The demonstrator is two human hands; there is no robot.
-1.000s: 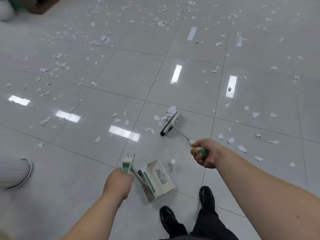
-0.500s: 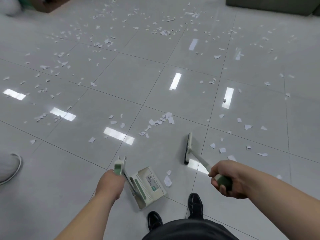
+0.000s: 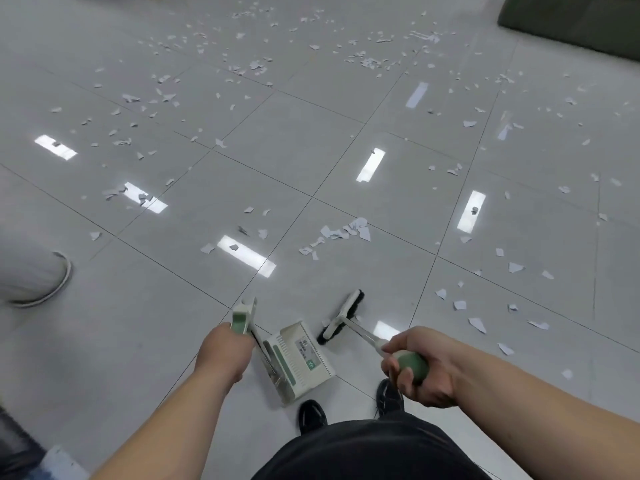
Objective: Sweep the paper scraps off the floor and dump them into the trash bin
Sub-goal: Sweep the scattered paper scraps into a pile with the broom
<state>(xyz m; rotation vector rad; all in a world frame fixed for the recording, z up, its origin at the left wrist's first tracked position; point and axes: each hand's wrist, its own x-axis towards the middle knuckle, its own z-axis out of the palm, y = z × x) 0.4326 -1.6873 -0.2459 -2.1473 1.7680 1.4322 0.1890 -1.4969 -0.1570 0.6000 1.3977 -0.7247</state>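
White paper scraps (image 3: pixel 341 233) lie scattered over the glossy grey tiled floor (image 3: pixel 284 150), with a small cluster just ahead of me. My left hand (image 3: pixel 223 351) grips the green handle of a white dustpan (image 3: pixel 299 360), which rests on the floor by my feet. My right hand (image 3: pixel 420 367) holds the green grip of a small broom (image 3: pixel 341 318). Its black bristle head sits on the floor right at the dustpan's mouth. No trash bin is in view.
Another person's light shoe (image 3: pixel 38 278) stands at the left edge. A dark green object (image 3: pixel 571 19) sits at the top right. My black shoes (image 3: pixel 311 415) are just behind the dustpan. More scraps lie to the right and far ahead.
The broom head swept from the scrap cluster back toward me and now sits against the dustpan's mouth. The view shifted, and the loose scraps near the pan are no longer visible.
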